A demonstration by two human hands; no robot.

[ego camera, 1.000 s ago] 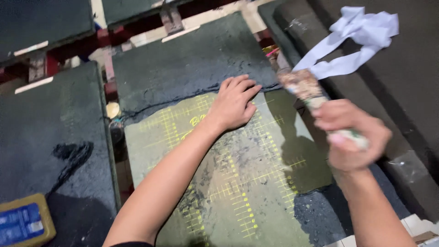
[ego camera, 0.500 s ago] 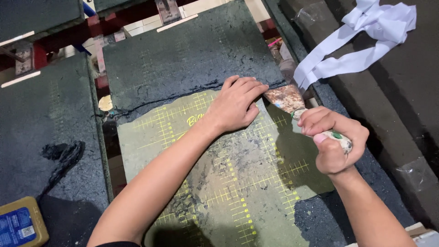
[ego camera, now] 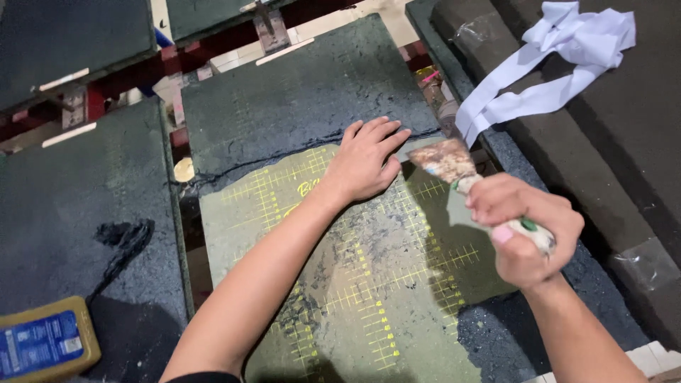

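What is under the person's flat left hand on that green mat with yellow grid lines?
The left hand presses flat on the green gridded mat, near its top edge, where a dark crumbly coating begins. Yellow lines run around it; whatever lies directly beneath the palm is covered.

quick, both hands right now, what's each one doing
Left hand: open, pressed flat on the green gridded mat.
Right hand: closed around the scraper handle.

The left hand (ego camera: 365, 159) lies flat on the far end of the mat (ego camera: 369, 284), which rests on the middle board (ego camera: 298, 92). The right hand (ego camera: 521, 237) is over the mat's right edge, gripping a scraper (ego camera: 447, 162) whose blade points toward the left hand. A cloth (ego camera: 560, 57) lies far right. A can (ego camera: 42, 344) sits near left on another board (ego camera: 71, 198).
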